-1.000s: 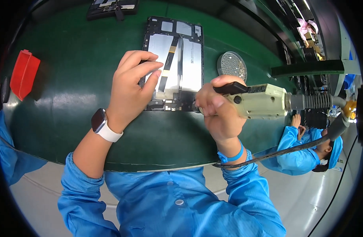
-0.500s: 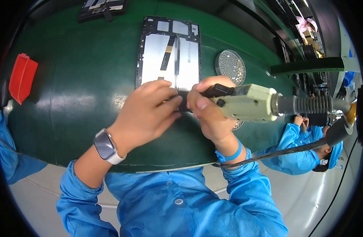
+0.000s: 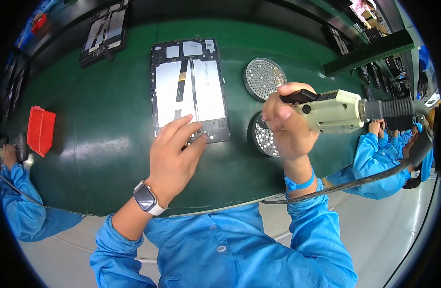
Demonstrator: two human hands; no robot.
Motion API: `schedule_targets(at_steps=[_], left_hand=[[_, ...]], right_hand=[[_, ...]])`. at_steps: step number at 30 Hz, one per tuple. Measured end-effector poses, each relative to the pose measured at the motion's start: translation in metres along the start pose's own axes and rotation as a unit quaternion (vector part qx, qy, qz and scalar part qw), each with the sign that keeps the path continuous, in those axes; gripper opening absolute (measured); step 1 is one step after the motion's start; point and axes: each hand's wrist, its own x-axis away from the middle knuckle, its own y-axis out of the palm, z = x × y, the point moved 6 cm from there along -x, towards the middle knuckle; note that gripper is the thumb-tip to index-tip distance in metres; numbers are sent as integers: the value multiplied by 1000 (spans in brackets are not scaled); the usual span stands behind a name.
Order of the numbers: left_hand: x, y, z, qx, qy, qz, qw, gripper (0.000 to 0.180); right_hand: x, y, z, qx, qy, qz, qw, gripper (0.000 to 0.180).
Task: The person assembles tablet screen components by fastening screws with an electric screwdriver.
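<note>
An opened tablet [image 3: 213,91] lies flat on the green bench, its silver inside and dark flat cables facing up. My left hand [image 3: 172,156], with a watch on its wrist, rests on the tablet's near edge, fingers spread and thumb apart. In my right hand [image 3: 292,125] is a cream electric screwdriver [image 3: 338,113], held level with its cord side to the right. The screwdriver's front end is over a round screw tray [image 3: 266,141] with holes; my fingers hide its tip. Another round screw tray [image 3: 264,78] stands just behind it.
To the left sits a red plastic bin [image 3: 41,130]. A second opened tablet [image 3: 104,33] lies at the far left. A thick cable [image 3: 345,186] runs beside my right forearm. People in blue work clothes [image 3: 381,163] sit on both sides. A dark green bar [image 3: 369,54] crosses at right.
My right hand has taken the screwdriver from the tablet's near end rightward to the screw tray. My left hand's fingers have spread on the tablet. The whole view has shifted.
</note>
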Motion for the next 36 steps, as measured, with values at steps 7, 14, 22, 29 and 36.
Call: schedule_targets(at_steps=[7,14,22,29,36], left_hand=[[3,9,17,-61,-58,-2,996,22],[-4,5,24,-113,-64,-3,992,22],[-80,11,-73,-119,-9,2,993,17],[-144,-9,-169,-128,6,38,991,20],[-80,-178,-385,-251,-474,-132,834,83]], right_hand=[[2,-24,7,30,24,43,998,27],[3,-33,7,113,0,41,993,27],[4,-40,8,92,5,67,994,30],[10,-47,23,93,22,79,992,28],[0,-48,1,118,28,116,986,32]])
